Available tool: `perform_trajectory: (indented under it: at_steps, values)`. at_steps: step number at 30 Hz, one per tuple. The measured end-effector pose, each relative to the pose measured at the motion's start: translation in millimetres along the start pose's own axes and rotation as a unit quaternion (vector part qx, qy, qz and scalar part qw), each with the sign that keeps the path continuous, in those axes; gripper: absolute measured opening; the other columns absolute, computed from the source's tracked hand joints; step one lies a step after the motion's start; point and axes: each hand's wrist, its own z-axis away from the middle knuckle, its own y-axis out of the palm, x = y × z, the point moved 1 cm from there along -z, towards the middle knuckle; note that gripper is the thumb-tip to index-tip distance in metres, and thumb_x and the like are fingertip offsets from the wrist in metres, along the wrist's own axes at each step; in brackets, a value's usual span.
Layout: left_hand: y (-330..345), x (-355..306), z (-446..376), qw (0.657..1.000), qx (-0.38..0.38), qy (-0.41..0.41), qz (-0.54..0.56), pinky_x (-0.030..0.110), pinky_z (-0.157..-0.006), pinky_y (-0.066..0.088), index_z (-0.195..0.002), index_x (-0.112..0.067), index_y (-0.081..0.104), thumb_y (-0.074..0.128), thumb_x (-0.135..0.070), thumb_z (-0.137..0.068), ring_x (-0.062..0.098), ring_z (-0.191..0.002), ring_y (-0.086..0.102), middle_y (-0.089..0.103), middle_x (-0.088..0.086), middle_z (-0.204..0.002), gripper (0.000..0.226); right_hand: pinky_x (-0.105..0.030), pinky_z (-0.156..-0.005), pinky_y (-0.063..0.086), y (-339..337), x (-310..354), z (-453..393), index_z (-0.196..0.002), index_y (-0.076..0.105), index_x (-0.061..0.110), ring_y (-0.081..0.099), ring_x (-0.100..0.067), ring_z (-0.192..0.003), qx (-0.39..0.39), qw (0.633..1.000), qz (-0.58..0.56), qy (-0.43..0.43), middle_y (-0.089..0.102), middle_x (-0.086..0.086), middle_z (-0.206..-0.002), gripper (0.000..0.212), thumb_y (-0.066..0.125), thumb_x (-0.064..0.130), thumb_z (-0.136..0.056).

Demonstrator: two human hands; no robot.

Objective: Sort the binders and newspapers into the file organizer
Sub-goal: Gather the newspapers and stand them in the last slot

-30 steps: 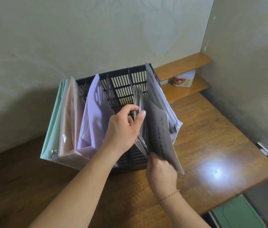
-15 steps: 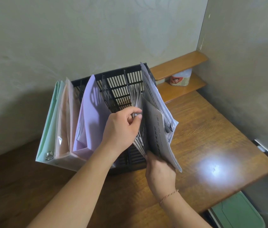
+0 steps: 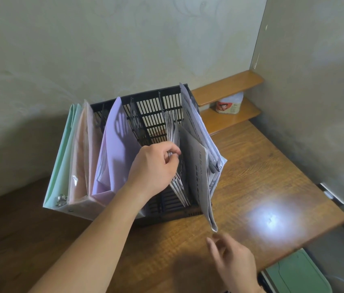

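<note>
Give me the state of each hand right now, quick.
Left hand: closed, pinching the newspapers standing in the file organizer.
Right hand: open, empty, fingers loose, above the desk and apart from the papers.

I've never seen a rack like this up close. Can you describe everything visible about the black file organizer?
The black file organizer looks like plastic, with a slatted back wall and thin upright dividers forming slots. It stands upright on the wooden desk against the wall. Pastel binders fill its left slots; grey newspapers lean in the right ones, one sheet hanging past the front edge. The left hand pinches papers inside it; the right hand hovers clear, open.
</note>
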Motion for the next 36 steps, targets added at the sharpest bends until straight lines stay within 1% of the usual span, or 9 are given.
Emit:
perform_trajectory:
  at_steps: [3,6,9,12,15,21,24,31,36]
  values:
    - [3,-2,0,1.0,0.002,-0.007,0.017,0.017,-0.05,0.038,-0.095,-0.022,0.07,0.058,-0.016,-0.093,0.007,-0.037,0.043,0.05,-0.019,-0.042,0.013,-0.024,-0.045,0.047,4,1,-21,-0.104,0.06,0.037,0.06,-0.004,-0.047,-0.013,0.999,0.034,-0.003,0.065,0.021,-0.073,0.034,0.061,0.06,-0.079]
    - [2,-4,-1,1.0,0.006,-0.007,0.02,0.017,-0.051,0.039,-0.097,-0.021,0.07,0.059,-0.017,-0.093,0.007,-0.038,0.044,0.049,-0.017,-0.041,0.013,-0.022,-0.037,0.041,6,14,-38,-0.106,0.063,0.033,0.059,-0.013,-0.047,-0.037,0.991,0.064,-0.109,0.067,0.01,-0.074,0.021,0.063,0.029,-0.085]
    - [1,-4,-2,1.0,0.0,-0.01,0.015,0.006,-0.047,0.031,-0.1,-0.021,0.07,0.059,-0.018,-0.093,0.003,-0.043,0.048,0.045,-0.016,-0.045,0.013,-0.021,-0.036,0.035,-3,25,-44,-0.095,0.071,0.022,0.053,-0.014,-0.043,-0.114,0.976,0.066,-0.176,0.06,0.007,-0.062,0.016,0.062,0.019,-0.083]
    - [1,-3,-2,1.0,-0.001,-0.019,0.019,0.007,-0.044,0.031,-0.101,-0.019,0.068,0.06,-0.018,-0.093,0.002,-0.043,0.048,0.042,-0.014,-0.047,0.012,-0.021,-0.037,0.032,-22,52,-48,-0.072,0.067,0.013,0.044,-0.011,-0.04,-0.192,0.947,0.008,-0.257,0.053,0.006,-0.054,0.018,0.061,0.018,-0.087]
    - [1,-4,-1,0.999,0.0,-0.027,0.031,0.008,-0.045,0.032,-0.098,-0.019,0.065,0.061,-0.018,-0.093,0.002,-0.043,0.048,0.044,-0.012,-0.048,0.007,-0.023,-0.036,0.032,-30,75,-62,-0.063,0.061,0.013,0.043,-0.011,-0.04,-0.22,0.94,0.0,-0.261,0.051,0.006,-0.052,0.024,0.065,0.016,-0.086]
    - [3,-9,1,0.999,-0.011,-0.01,0.031,0.015,-0.047,0.034,-0.083,-0.024,0.054,0.057,-0.031,-0.095,0.008,-0.04,0.044,0.043,-0.007,-0.041,0.014,-0.021,-0.032,0.032,7,64,-78,-0.072,0.063,0.02,0.051,-0.016,-0.035,-0.106,0.972,0.125,-0.171,0.054,0.006,-0.049,0.022,0.057,0.031,-0.09]
    - [3,-8,2,0.999,-0.012,-0.005,0.032,0.021,-0.05,0.041,-0.084,-0.023,0.055,0.058,-0.038,-0.094,0.008,-0.041,0.046,0.046,-0.006,-0.042,0.018,-0.021,-0.032,0.028,19,59,-75,-0.067,0.056,0.019,0.049,-0.021,-0.029,-0.04,0.973,0.184,-0.13,0.05,0.003,-0.041,0.021,0.068,0.028,-0.083]
    - [3,-9,1,1.0,-0.01,-0.005,0.027,0.025,-0.052,0.043,-0.085,-0.024,0.053,0.059,-0.041,-0.093,0.009,-0.041,0.046,0.044,-0.007,-0.042,0.02,-0.018,-0.034,0.025,32,75,-87,-0.053,0.06,0.017,0.044,-0.026,-0.022,-0.016,0.971,0.227,-0.068,0.045,0.0,-0.031,0.028,0.087,0.009,-0.051]
    - [2,-8,0,0.999,-0.025,-0.013,0.034,0.021,-0.051,0.037,-0.088,-0.025,0.046,0.059,-0.033,-0.093,0.01,-0.042,0.046,0.045,-0.007,-0.042,0.016,-0.018,-0.032,0.029,29,73,-77,-0.051,0.051,0.017,0.042,-0.024,-0.022,-0.021,0.976,0.194,-0.1,0.042,0.002,-0.031,0.033,0.082,0.006,-0.056]
